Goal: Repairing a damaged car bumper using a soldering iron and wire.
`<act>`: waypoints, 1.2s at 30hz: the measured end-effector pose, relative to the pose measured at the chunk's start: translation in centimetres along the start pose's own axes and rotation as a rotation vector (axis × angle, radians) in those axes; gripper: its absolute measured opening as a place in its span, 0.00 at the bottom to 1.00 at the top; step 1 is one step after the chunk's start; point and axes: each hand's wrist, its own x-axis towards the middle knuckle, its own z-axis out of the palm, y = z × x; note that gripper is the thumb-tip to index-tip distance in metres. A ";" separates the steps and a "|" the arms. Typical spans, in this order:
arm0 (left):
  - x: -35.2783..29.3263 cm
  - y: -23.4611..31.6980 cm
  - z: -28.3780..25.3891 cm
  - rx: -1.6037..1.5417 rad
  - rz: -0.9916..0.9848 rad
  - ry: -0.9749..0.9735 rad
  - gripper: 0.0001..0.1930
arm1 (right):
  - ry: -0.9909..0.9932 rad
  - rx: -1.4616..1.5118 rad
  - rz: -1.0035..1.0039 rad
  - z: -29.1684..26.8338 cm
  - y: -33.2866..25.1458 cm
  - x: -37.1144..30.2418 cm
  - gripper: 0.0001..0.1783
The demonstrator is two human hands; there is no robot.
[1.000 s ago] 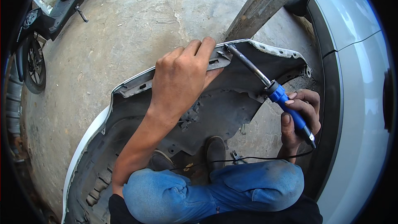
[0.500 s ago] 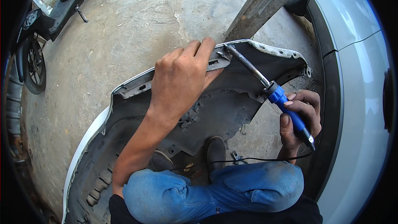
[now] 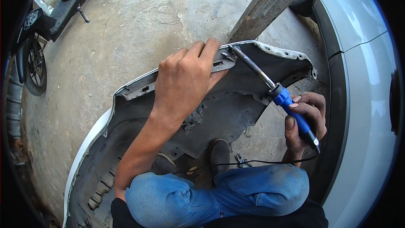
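A car bumper (image 3: 219, 114), white outside and dark grey inside, stands in front of me with its slotted upper edge facing up. Over that edge my left hand (image 3: 184, 76) is closed, its fingers on the far side and the thumb inside. My right hand (image 3: 307, 120) is wrapped round the blue handle of a soldering iron (image 3: 291, 106). The iron's metal barrel slants up and left, and its tip meets the bumper's edge just right of my left hand. A black cord (image 3: 261, 161) runs from the handle's end across my knees.
A white car (image 3: 369, 80) with black lower trim stands close on my right. Beyond the bumper, a post (image 3: 270, 10) rises from the concrete floor (image 3: 126, 29). At the far left is a parked motor scooter (image 3: 52, 21). My shoes (image 3: 220, 156) are beside the bumper's inner side.
Almost nothing differs. My left hand has shifted very slightly to the right along the bumper's edge, while the soldering iron stays at the same spot.
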 end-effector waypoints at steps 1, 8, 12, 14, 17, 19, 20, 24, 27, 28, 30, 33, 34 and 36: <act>0.0 0.0 0.0 0.002 0.000 0.000 0.23 | 0.001 0.002 0.003 0.0 0.0 0.0 0.13; 0.0 -0.1 0.0 -0.001 0.002 0.002 0.23 | 0.022 0.003 -0.017 0.1 0.2 -0.2 0.13; 0.0 0.1 0.0 0.000 -0.008 -0.005 0.23 | 0.121 0.074 0.019 0.0 0.4 -0.7 0.15; -0.1 -0.1 0.0 -0.006 0.007 0.012 0.23 | 0.084 0.063 0.003 0.1 0.6 -0.7 0.15; 0.0 0.0 0.0 -0.008 -0.005 -0.001 0.23 | 0.062 0.065 0.010 0.1 0.6 -0.6 0.15; 0.0 0.0 0.0 -0.008 -0.003 -0.002 0.23 | 0.058 0.062 0.013 0.1 0.5 -0.6 0.14; 0.0 0.0 0.0 -0.008 0.000 -0.003 0.23 | 0.055 0.058 0.015 0.1 0.5 -0.6 0.14; 0.0 0.0 -0.1 -0.007 0.002 0.002 0.24 | 0.028 0.023 0.001 0.1 0.2 -0.2 0.13; 0.0 0.0 -0.1 -0.010 0.001 -0.011 0.25 | 0.038 0.047 0.016 0.2 0.3 -0.3 0.13; -0.1 -0.1 -0.1 -0.004 0.002 -0.009 0.25 | 0.035 0.040 0.014 0.3 0.3 -0.3 0.13; 0.0 -0.1 0.0 -0.002 0.005 -0.006 0.25 | 0.032 0.029 0.011 0.2 0.2 -0.2 0.13; 0.0 -0.2 0.1 0.053 0.061 0.049 0.25 | 0.022 0.014 -0.004 0.3 0.2 -0.2 0.12; -0.1 -0.1 0.0 0.026 0.032 0.020 0.25 | 0.022 0.019 -0.007 0.3 0.3 -0.2 0.12; 0.0 0.0 -0.1 -0.004 0.005 -0.007 0.25 | 0.021 0.020 -0.012 0.3 0.3 -0.2 0.12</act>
